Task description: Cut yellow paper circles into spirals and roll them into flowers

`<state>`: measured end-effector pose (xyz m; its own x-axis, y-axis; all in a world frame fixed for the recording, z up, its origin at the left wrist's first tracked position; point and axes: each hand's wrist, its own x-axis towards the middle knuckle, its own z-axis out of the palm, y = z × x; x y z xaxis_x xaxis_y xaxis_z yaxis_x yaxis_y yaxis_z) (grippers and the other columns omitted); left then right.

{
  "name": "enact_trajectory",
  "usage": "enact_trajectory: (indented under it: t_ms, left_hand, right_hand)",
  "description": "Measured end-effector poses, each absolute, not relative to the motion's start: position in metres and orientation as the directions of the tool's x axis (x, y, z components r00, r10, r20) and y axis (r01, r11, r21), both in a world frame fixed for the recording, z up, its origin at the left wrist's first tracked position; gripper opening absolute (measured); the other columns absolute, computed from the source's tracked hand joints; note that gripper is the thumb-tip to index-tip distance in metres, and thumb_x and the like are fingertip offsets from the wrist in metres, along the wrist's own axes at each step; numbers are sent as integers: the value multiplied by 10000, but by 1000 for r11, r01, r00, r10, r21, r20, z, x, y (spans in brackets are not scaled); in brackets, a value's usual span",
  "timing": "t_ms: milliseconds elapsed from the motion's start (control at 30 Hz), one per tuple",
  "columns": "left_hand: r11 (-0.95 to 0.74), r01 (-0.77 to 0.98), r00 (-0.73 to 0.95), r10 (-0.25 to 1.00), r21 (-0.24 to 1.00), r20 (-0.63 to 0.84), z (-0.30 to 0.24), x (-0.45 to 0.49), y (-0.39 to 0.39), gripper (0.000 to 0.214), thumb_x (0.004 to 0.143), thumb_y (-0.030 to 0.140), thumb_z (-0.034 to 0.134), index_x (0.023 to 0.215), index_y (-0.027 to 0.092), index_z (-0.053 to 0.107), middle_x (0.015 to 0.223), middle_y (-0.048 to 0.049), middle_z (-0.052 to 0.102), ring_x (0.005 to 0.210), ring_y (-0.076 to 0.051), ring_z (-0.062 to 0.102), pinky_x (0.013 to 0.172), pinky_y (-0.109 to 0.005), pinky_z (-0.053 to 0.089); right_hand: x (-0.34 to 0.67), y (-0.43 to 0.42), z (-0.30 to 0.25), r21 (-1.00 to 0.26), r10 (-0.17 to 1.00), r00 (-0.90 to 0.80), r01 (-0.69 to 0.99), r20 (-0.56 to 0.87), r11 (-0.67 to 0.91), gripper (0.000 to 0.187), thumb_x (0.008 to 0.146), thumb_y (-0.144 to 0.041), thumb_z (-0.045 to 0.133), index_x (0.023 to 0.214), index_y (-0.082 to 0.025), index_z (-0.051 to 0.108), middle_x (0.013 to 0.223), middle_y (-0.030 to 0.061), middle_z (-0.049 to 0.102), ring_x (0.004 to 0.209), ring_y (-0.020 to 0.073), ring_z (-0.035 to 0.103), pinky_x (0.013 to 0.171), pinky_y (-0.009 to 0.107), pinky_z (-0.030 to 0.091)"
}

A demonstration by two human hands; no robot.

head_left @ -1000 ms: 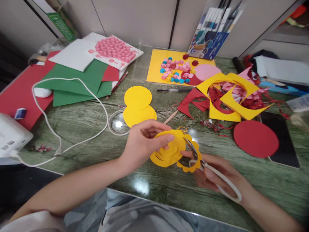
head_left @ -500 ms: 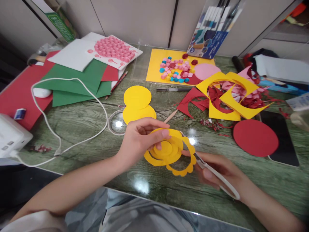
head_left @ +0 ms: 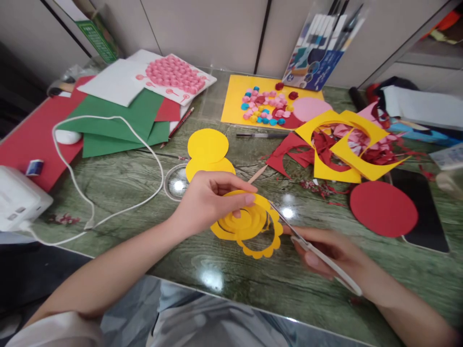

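My left hand (head_left: 213, 200) pinches a yellow paper spiral (head_left: 240, 219) between thumb and fingers, above the table near its front edge. The outer strip of the spiral hangs in a loop to the right and has a scalloped edge. My right hand (head_left: 325, 250) is closed around a pair of scissors with white handles (head_left: 321, 258). The scissor blades reach up and left to the right-hand edge of the paper. Just beyond the left hand, two yellow paper circles (head_left: 208, 145) overlap beside a roll of clear tape (head_left: 173, 182). A pointed wooden stick (head_left: 258, 174) lies behind the spiral.
A red paper circle (head_left: 383, 208) partly covers a dark tablet (head_left: 421, 212) at right. Yellow paper offcuts (head_left: 325, 166) lie over red scraps. Small paper balls rest on a yellow sheet (head_left: 233, 101). A white cable (head_left: 121, 118) loops across the left, near green sheets (head_left: 112, 113).
The yellow spiral has shifted slightly left and turned in my left hand, its scalloped loop swinging left. More of the scissor blades now shows, at the paper's right edge.
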<state>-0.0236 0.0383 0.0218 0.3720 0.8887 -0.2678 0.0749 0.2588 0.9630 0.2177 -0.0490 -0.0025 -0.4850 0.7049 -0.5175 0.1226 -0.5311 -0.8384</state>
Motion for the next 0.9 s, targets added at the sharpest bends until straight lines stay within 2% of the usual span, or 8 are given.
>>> enact_trajectory:
  t_ms: [200,367,533,667,900]
  left_hand:
    - [321,103,459,824,941,-331,18,-22,40,107,676,185,729,780,161,722,549,28,658,403,-35,548,360,-82,399]
    - [316,164,473,806,935,-355,18,-24,40,121,662,196,740,774,154,722,580,12,672,416,-50,557,385,-108,432]
    - [284,193,524,780,939,-343,20,-27,43,117,663,219,743,761,160,725,603,-3,689,425,-59,566,408,-127,455]
    - [287,213,583,730,934,-358,21,-30,44,139,663,222,739,788,160,731,679,-32,718,486,-100,616,440,-162,503]
    - [262,283,646,658,922,-386,26,-34,46,126,683,225,721,789,159,734,661,-31,709,534,-114,633,463,-164,514]
  right_hand:
    - [213,-48,0,-833,709,-484,82,-513,-547,479,789,-513,616,1199,-265,591,609,-55,318,508,101,212,459,245,165]
    - [214,-48,2,-810,679,-506,73,-533,-582,413,805,-483,613,1175,-298,605,637,-52,319,525,100,223,480,240,164]
    - [216,-51,3,-814,684,-496,82,-534,-576,404,796,-455,635,1163,-287,619,597,-62,321,490,91,224,462,232,180]
    - [217,-51,4,-821,670,-511,141,-538,-553,410,805,-470,622,1166,-276,626,586,-61,310,503,94,216,455,226,182]
    - [218,-45,11,-803,586,-578,235,-569,-548,393,798,-513,609,1088,-256,677,593,-49,324,533,102,246,463,225,225]
